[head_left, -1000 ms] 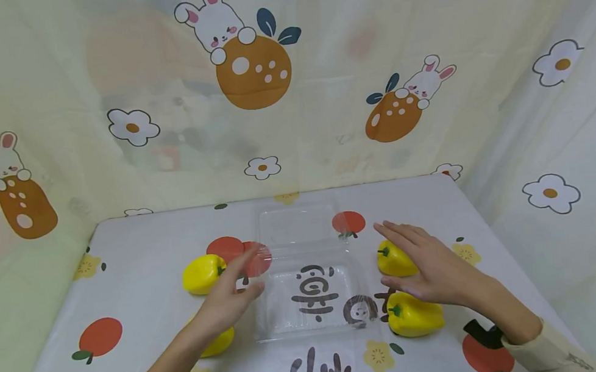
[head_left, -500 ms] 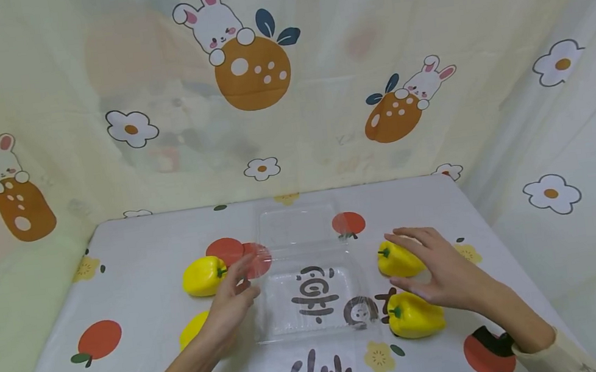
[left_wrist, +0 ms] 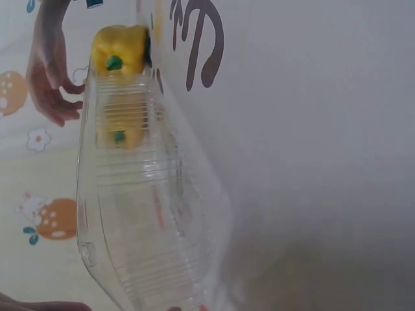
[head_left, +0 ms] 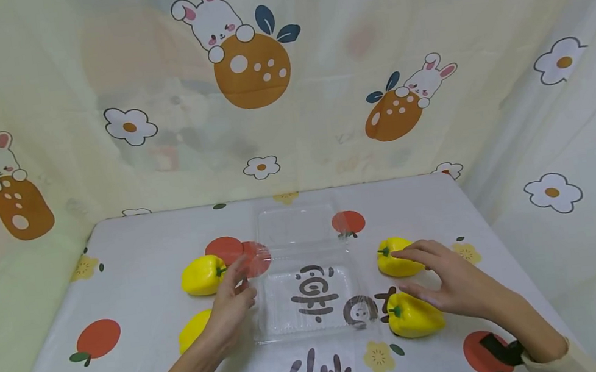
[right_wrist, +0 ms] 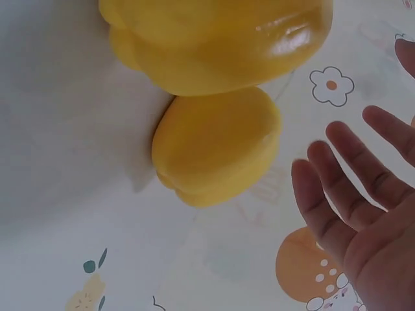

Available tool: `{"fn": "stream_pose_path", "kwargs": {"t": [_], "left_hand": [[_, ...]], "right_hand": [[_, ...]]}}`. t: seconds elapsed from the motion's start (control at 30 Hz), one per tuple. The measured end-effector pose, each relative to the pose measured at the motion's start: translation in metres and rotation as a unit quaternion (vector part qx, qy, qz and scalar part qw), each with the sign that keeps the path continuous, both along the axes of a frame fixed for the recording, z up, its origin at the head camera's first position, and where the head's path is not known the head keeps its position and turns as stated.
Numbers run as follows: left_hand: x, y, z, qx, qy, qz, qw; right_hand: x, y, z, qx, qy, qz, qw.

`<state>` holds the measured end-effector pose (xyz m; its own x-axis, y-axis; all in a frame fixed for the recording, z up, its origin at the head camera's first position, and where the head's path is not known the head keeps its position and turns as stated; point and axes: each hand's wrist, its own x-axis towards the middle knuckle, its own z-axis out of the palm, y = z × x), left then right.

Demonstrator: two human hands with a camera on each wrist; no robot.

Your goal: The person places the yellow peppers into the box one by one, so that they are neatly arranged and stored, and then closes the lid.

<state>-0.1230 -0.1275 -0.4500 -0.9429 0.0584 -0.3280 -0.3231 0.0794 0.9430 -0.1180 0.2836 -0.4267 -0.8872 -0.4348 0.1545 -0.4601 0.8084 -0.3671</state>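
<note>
My left hand [head_left: 229, 310] hovers at the left side of a clear plastic clamshell box [head_left: 276, 329], fingers loosely bent and holding nothing. Two yellow bell peppers lie near it: a far one [head_left: 201, 276] and a nearer one [head_left: 193, 330], partly covered by the forearm. On the right, my right hand [head_left: 455, 281] is above and beside two more yellow bell peppers, a far one [head_left: 392, 266] and a near one [head_left: 414, 315]. Its fingers are spread apart from the thumb, with a gap to both peppers [right_wrist: 217, 149] in the right wrist view.
The box's lid [head_left: 297, 226] lies folded back toward the rear of the table. A white printed cloth [head_left: 145, 350] covers the tabletop, and a patterned curtain [head_left: 323, 115] rises behind its back edge.
My right hand has drawn back to the right and slightly down, uncovering more of the far right pepper. My left hand has shifted slightly left, and its fingers bend more. The peppers and box stay put.
</note>
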Motion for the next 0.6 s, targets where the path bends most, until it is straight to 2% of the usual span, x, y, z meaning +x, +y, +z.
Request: {"fn": "stream_pose_path", "kwargs": {"t": [0.13,0.37,0.6], "left_hand": [[-0.001,0.001,-0.003,0.005,-0.016,-0.001,0.9999],[-0.004,0.0,-0.007,0.053,-0.045,0.01,0.9975],[-0.007,-0.003,-0.009,0.078,-0.06,0.014,0.995]], "right_hand": [[0.0,0.002,-0.003,-0.014,0.0,0.022,0.9996],[0.0,0.007,-0.006,-0.048,-0.03,0.044,0.9975],[0.003,0.013,-0.009,-0.072,-0.048,0.062,0.9943]]}}
